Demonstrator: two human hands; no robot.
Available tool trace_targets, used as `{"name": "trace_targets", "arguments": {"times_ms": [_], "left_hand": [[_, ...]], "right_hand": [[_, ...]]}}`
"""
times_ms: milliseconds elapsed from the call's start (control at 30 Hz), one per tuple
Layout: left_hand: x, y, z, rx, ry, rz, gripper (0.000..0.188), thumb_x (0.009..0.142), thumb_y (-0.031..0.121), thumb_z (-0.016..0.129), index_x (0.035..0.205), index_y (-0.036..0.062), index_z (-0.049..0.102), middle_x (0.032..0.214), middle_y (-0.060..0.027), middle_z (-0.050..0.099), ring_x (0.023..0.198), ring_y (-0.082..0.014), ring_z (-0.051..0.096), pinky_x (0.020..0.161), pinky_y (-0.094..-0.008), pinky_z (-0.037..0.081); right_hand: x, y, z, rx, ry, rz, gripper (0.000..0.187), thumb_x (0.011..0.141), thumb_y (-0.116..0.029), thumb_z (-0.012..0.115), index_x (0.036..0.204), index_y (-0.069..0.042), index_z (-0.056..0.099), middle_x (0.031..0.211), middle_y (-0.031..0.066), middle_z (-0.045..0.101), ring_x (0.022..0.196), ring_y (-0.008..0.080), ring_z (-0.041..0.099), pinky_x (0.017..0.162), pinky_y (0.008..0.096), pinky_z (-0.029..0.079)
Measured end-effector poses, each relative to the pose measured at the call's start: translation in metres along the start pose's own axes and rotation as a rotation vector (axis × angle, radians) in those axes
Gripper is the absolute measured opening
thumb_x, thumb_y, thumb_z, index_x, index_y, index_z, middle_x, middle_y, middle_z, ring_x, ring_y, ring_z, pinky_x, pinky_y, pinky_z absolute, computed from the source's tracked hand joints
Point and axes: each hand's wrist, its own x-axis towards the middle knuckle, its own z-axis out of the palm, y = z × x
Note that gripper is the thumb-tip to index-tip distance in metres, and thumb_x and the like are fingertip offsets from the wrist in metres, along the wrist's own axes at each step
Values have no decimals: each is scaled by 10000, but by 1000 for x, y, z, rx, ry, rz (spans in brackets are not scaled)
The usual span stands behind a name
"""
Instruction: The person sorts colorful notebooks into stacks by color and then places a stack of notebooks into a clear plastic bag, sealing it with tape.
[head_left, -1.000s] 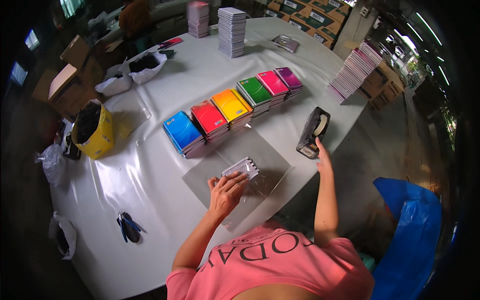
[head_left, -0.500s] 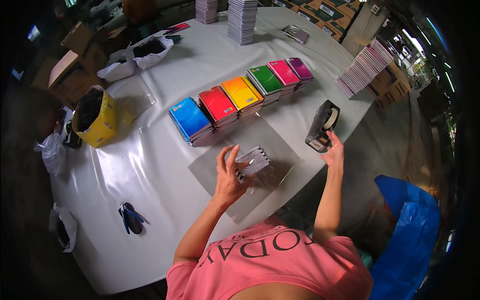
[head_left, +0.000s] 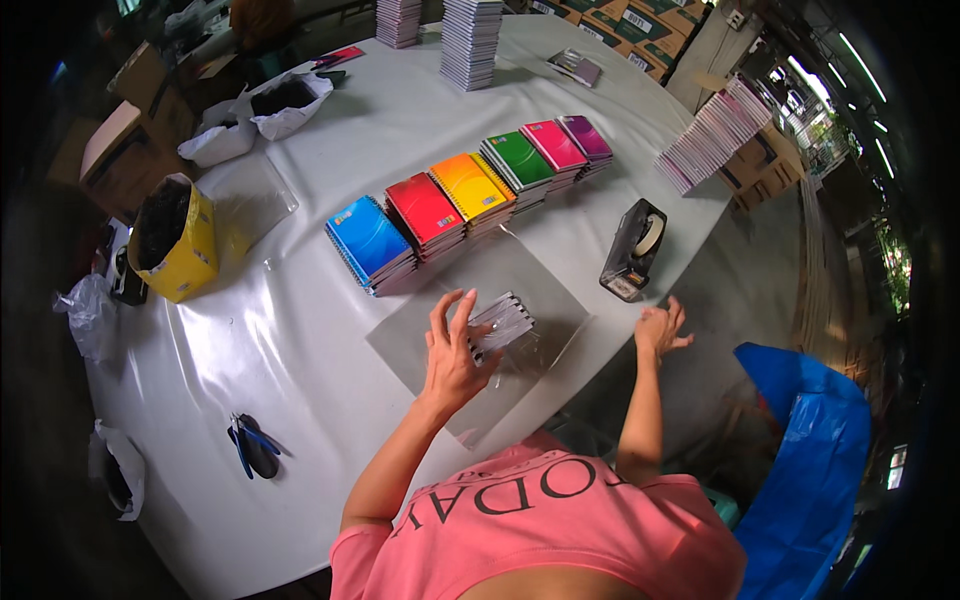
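In front of me, a small stack of spiral-bound notebooks [head_left: 508, 318] lies on its side on a sheet of clear plastic film [head_left: 545, 352], partly under the film. My left hand [head_left: 457, 352] grips the near-left end of the stack, thumb on one side and fingers on the other. To the right, my right hand [head_left: 660, 328] is in the air just off the table edge. Its thumb and forefinger look pinched while other fingers stick out; what they hold, if anything, is too small to make out. Just beyond it stands a black tape dispenser [head_left: 634, 250] with a roll of tape.
Past the film runs a row of notebook piles: blue [head_left: 370, 238], red, yellow, green, pink and purple. Blue-handled cutters [head_left: 254, 446] lie at left, a yellow container [head_left: 190, 262] beyond. Tall notebook stacks [head_left: 470, 45] stand far back, another [head_left: 712, 135] at far right.
My right hand has drawn back from the tape dispenser toward me, and its fingers have curled. My left hand stays on the notebook stack. The whole view has shifted slightly.
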Motion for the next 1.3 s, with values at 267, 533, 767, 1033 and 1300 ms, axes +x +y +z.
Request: {"name": "trace_targets", "arguments": {"times_ms": [267,533,767,1033,1300], "left_hand": [[-4,-4,4,-48,24,24,1018,583,39,798,1402,105,197,1293,-162,448,1273,-319,348,936,-476,334],[-3,-6,9,-118,125,51,1005,614,80,783,1416,156,184,1213,-156,516,1202,-298,414,760,-443,350],[-10,-7,6,16,-130,-42,802,631,158,788,1331,202,399,1339,-66,436,1130,-235,515,811,-474,320],[15,14,-35,252,-365,-34,628,704,452,695,1247,166,564,1242,-69,527,1081,-208,545,924,-523,249],[62,8,-17,346,-521,-199,585,685,547,678,1083,118,648,898,-110,673,887,-219,631,826,-416,344]], "right_hand": [[-38,-43,-83,818,-242,-413,228,863,-222,607,829,-5,671,696,82,645,585,151,583,566,281,454],[-139,-131,-121,1392,-1023,-189,397,881,-342,617,684,-1,667,525,-12,506,437,43,417,404,182,306],[-153,-119,-78,1268,-1043,-85,432,836,-384,663,609,-18,621,477,-6,469,388,46,386,348,209,257],[-162,-103,-41,1154,-857,-251,492,824,-439,663,543,-40,596,432,-16,470,386,65,438,368,256,309],[-174,-103,17,1527,-871,-241,406,751,-428,735,757,-30,658,611,46,609,498,114,537,441,253,403]]}}
